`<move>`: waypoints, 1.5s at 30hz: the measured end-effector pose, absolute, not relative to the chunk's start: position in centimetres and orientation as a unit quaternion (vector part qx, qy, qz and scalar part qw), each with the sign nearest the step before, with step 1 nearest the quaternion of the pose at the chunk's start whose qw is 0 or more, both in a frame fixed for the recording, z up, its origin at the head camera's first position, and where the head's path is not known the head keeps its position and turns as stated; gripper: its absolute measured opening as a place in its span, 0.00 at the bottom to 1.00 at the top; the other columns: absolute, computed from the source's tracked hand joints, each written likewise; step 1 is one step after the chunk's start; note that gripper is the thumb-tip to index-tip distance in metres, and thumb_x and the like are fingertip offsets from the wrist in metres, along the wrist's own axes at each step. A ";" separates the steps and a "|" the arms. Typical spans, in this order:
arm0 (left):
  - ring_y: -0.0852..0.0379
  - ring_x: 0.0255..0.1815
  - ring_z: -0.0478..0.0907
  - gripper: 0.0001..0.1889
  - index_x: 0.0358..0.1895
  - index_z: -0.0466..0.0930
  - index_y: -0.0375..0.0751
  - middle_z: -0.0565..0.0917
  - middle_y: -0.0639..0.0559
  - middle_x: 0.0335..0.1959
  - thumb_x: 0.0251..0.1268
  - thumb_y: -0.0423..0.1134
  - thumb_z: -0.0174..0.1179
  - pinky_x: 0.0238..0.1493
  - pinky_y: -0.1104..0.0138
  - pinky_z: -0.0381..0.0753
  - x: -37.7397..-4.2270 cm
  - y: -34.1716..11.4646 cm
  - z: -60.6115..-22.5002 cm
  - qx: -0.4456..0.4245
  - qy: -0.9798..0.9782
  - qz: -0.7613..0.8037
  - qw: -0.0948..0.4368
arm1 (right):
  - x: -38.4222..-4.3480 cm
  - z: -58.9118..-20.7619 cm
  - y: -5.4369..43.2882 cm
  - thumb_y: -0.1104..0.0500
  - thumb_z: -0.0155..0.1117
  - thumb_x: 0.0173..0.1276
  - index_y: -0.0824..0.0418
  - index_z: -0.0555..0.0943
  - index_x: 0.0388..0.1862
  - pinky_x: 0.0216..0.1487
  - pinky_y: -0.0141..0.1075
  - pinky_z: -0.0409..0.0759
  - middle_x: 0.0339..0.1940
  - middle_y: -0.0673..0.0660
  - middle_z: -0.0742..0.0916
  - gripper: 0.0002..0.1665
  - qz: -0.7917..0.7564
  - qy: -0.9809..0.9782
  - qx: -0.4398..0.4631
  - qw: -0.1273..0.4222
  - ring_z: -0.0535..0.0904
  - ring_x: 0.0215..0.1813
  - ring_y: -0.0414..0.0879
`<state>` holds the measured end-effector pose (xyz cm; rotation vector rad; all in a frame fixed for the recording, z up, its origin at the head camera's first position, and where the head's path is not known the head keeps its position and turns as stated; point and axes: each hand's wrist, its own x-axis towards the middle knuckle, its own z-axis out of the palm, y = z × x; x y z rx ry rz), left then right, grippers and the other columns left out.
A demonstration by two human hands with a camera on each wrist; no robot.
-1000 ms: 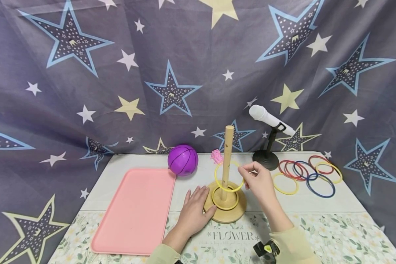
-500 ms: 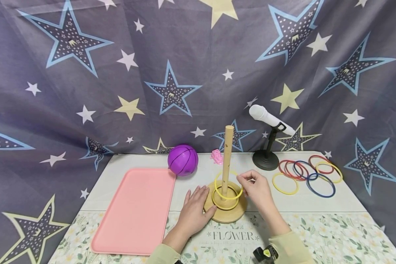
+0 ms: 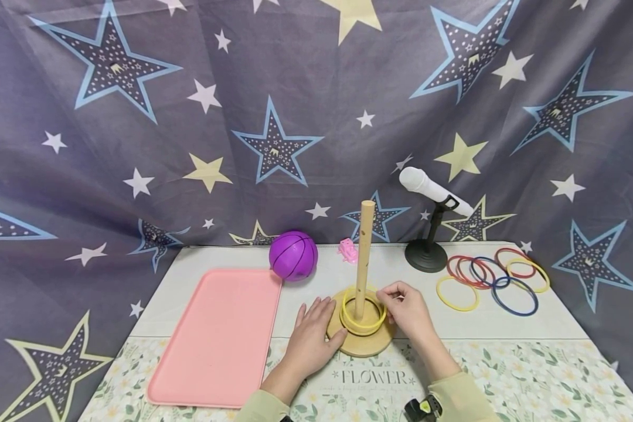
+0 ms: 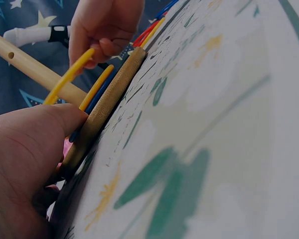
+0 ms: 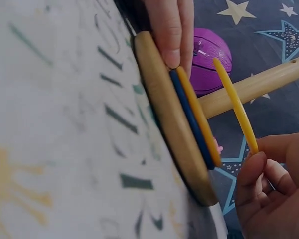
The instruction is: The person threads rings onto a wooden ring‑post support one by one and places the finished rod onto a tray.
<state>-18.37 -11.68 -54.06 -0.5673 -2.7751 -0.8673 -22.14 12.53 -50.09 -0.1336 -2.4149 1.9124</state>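
A wooden ring-toss stand, with an upright post (image 3: 364,252) on a round base (image 3: 369,348), is between the hands. My right hand (image 3: 410,308) pinches a yellow ring (image 5: 234,102) between thumb and finger. The held ring encircles the lower post and tilts above the rings on the base. Down on the base lie a second yellow ring (image 5: 201,117) and, beneath it, a blue ring (image 5: 193,122), shown in the wrist views. My left hand (image 3: 312,337) rests with extended fingers along the base's left side, its thumb (image 4: 72,117) pressed at the edge.
Several red, blue and yellow rings (image 3: 516,298) lie overlapping at the right. Behind them a white microphone (image 3: 436,193) leans on a black stand (image 3: 426,255). A purple ball (image 3: 293,256) and small pink toy (image 3: 347,250) sit at the back; a pink tray (image 3: 216,340) lies left.
My right hand has lowered the yellow ring down along the post, closer to the base. My left hand has stayed in place on the base.
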 end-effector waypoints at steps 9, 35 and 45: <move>0.35 0.86 0.61 0.37 0.82 0.71 0.33 0.71 0.37 0.83 0.79 0.51 0.65 0.88 0.36 0.44 -18.5 -11.7 -54.2 -0.175 -0.941 -0.284 0.062 | -22.4 -51.3 12.3 0.64 0.75 0.75 0.65 0.87 0.40 0.21 0.30 0.79 0.23 0.54 0.82 0.05 0.591 -0.806 -0.033 0.016 0.77 0.21 0.42; 0.36 0.87 0.61 0.37 0.82 0.71 0.35 0.71 0.38 0.83 0.79 0.52 0.65 0.88 0.37 0.46 -18.7 -11.7 -54.3 -0.176 -0.944 -0.274 0.061 | -22.9 -52.0 12.3 0.61 0.76 0.72 0.60 0.87 0.36 0.31 0.33 0.74 0.27 0.51 0.82 0.06 0.496 -0.867 -0.009 0.047 0.75 0.30 0.45; 0.36 0.87 0.61 0.37 0.82 0.71 0.34 0.71 0.38 0.83 0.79 0.52 0.65 0.88 0.37 0.46 -18.6 -11.7 -54.1 -0.175 -0.944 -0.273 0.060 | -23.0 -52.2 12.4 0.61 0.76 0.73 0.61 0.87 0.37 0.31 0.32 0.73 0.28 0.52 0.82 0.06 0.513 -0.857 -0.003 0.044 0.75 0.31 0.45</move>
